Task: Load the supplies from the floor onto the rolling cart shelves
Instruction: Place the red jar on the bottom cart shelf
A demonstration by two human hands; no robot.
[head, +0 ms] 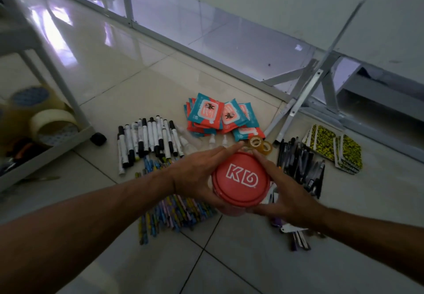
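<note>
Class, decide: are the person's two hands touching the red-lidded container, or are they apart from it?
Touching. The head view shows the left hand and right hand pressed against opposite sides of the red-lidded container, with no gap.

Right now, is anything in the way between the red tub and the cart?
Nothing visible blocks it. Both hands, left hand and right hand, hold the red tub above the floor. The cart stands to the left, across bare tile; the markers lie low on the floor.

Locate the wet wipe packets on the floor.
Head view, centre: wet wipe packets are piled on the floor tiles beyond the red-lidded container, right of the white markers.
</note>
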